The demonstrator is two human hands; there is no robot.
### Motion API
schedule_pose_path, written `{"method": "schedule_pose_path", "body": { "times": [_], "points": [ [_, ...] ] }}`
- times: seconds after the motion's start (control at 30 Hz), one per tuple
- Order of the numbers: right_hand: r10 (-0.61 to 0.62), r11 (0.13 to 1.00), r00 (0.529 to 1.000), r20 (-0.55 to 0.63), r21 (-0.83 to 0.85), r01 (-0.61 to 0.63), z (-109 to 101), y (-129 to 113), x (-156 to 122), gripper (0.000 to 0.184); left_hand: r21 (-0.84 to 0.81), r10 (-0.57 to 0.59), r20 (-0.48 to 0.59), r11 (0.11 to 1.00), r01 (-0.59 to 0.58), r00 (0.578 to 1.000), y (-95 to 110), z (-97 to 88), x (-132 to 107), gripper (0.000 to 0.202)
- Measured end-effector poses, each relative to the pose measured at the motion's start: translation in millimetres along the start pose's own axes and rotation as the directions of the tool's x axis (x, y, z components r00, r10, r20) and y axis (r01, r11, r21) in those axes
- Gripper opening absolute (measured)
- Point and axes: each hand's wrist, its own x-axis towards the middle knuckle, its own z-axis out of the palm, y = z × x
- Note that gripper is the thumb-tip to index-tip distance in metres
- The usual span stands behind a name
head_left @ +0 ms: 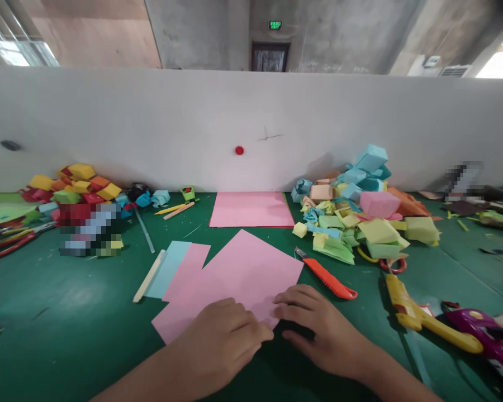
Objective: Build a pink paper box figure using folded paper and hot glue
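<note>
A pink sheet of paper (238, 273) lies turned cornerwise on the green table in front of me. My left hand (224, 340) lies over its near part, fingers curled and pinched at the near edge; the fingertips are partly hidden. My right hand (318, 324) touches the sheet's right edge with its fingertips, fingers bent but apart. Left of the sheet, and partly beneath it, is a smaller pink piece (184, 273) beside a light blue paper strip (165, 271). An orange utility knife (324, 276) rests to the right, its blade end close to the sheet's corner.
A pink paper stack (251, 209) lies against the white partition (171, 123). Folded paper pieces are heaped at right (377, 206) and left (84, 184). A yellow glue gun (411, 307) lies at right, near a purple tool (478, 329). A pale stick (148, 277) lies left.
</note>
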Motion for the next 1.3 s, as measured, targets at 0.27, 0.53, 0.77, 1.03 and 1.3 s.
{"method": "schedule_pose_path", "body": {
  "times": [0.27,0.53,0.77,1.03,1.3],
  "points": [
    [-0.097,0.995,0.991,-0.093,0.019,0.099,24,1,2,0.015,-0.090,-0.053,-0.030,0.995,0.050,0.998,2,0.2,1,0.011],
    [0.039,0.980,0.991,-0.131,0.198,-0.012,17,11,-1,0.016,-0.046,-0.157,-0.176,0.987,0.151,0.972,-2,-4.5,-3,0.039],
    [0.324,0.892,0.942,-0.091,0.361,-0.272,14,16,-1,0.011,-0.129,-0.352,-0.292,0.936,0.328,0.889,-13,-1.2,-13,0.060],
    [0.412,0.858,0.910,-0.040,0.352,-0.373,11,14,1,0.026,0.098,-0.405,-0.337,0.883,0.459,0.850,-24,9.0,-26,0.052],
    [0.414,0.892,0.904,-0.104,0.245,-0.380,12,12,1,0.028,0.448,-0.060,-0.267,0.876,0.179,0.962,-8,20.8,-10,0.031]
  ]
}}
